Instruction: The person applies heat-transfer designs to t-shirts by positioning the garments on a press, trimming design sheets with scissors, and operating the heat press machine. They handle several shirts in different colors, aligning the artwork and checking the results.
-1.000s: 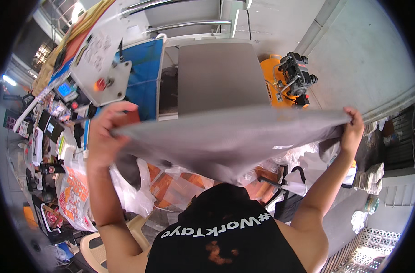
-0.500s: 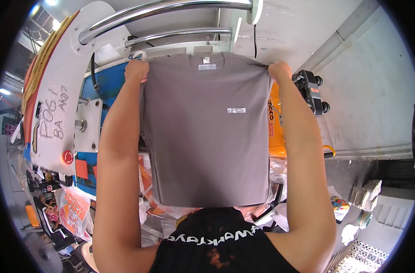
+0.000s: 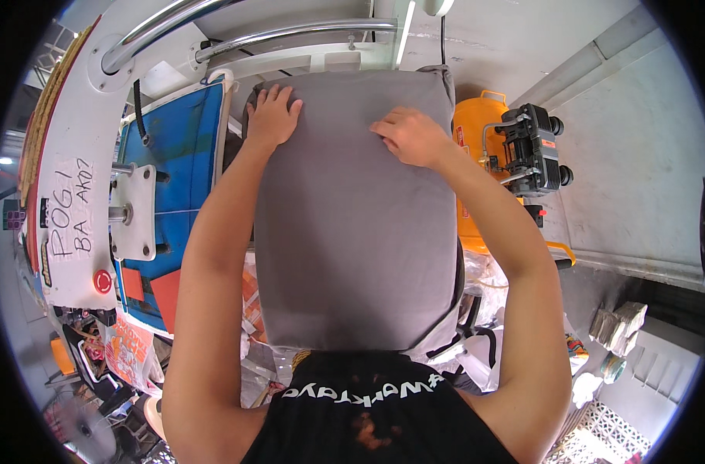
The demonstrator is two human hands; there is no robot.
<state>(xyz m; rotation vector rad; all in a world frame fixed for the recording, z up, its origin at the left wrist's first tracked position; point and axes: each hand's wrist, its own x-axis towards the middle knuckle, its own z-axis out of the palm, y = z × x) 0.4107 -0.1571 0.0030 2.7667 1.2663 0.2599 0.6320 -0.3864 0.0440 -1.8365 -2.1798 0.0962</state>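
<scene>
The grey T-shirt (image 3: 352, 247) lies stretched fairly smooth, seemingly over a flat rectangular support hidden beneath it. Its upward face is plain; no print or neck label shows. Near the far left corner, my left hand (image 3: 273, 120) rests flat on the cloth, its fingers spread. My right hand (image 3: 410, 138) is over the far right part of the shirt, fingers bent and drawn together. Whether those fingertips pinch anything is too small to tell. Bunched fabric (image 3: 439, 75) gathers at the far right corner, and looser folds hang at the near right edge.
Close on the left stands a white machine (image 3: 74, 209) with a red button (image 3: 102, 281) and a blue board (image 3: 184, 155). Chrome bars (image 3: 306, 32) cross the far side. An orange air compressor (image 3: 476, 120) sits to the right. Crumpled clear plastic (image 3: 485, 278) lies below it.
Both hands have let go of the shirt's shoulders and moved inward onto the cloth. The shirt's printed front and neck label no longer show. My view has shifted slightly.
</scene>
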